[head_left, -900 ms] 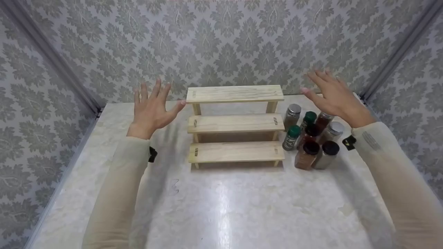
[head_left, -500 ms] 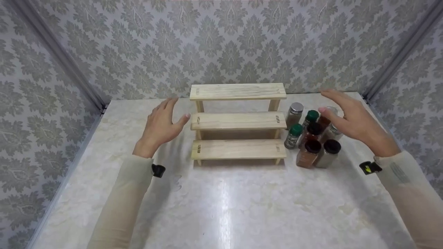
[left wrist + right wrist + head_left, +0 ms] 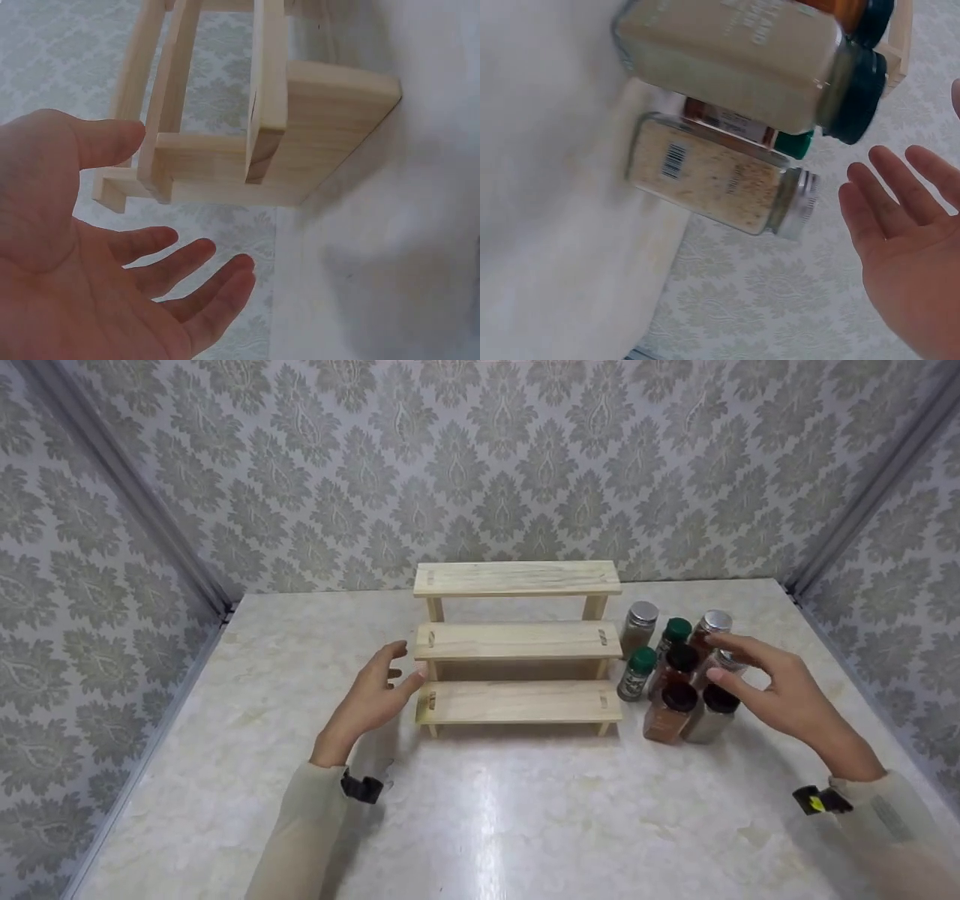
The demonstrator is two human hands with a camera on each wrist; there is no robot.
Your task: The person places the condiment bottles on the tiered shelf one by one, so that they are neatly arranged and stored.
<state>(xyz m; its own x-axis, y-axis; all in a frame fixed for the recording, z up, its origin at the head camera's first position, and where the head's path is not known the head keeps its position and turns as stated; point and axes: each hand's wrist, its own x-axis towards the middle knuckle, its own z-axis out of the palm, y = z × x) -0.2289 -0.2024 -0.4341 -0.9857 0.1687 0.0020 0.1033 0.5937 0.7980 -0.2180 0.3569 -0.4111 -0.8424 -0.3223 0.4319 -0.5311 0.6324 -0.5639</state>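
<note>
The right hand is over the tight bunch of eight see-through jars and bottles, and it is the nearer hand to them. Its thumb and fingers are apart and a little bent, and they hold nothing. The bunch stands on the pale, blotchy table, just to the right of the three-step rack of light wood. The jars stand upright, long way up, with their lids on top, so the lids are the parts closest to this hand.

Seen from above, the clear glass jar with a silver lid and pale grains is partly hidden by the thumb and first finger. In the right wrist view, its lid points toward the hand and there is a gap, so they do not touch. In front of it, nearer the person, is the glass jar with a black lid and tan powder. On that one's left is the glass jar with a black lid and orange-brown powder.

The left hand is by the left end of the rack, well apart from the jars. Its thumb and fingers are spread, with nothing between them. I cannot tell if the thumb touches the wood. The rack is long from left to right, so it lies between this hand and the jars.
</note>
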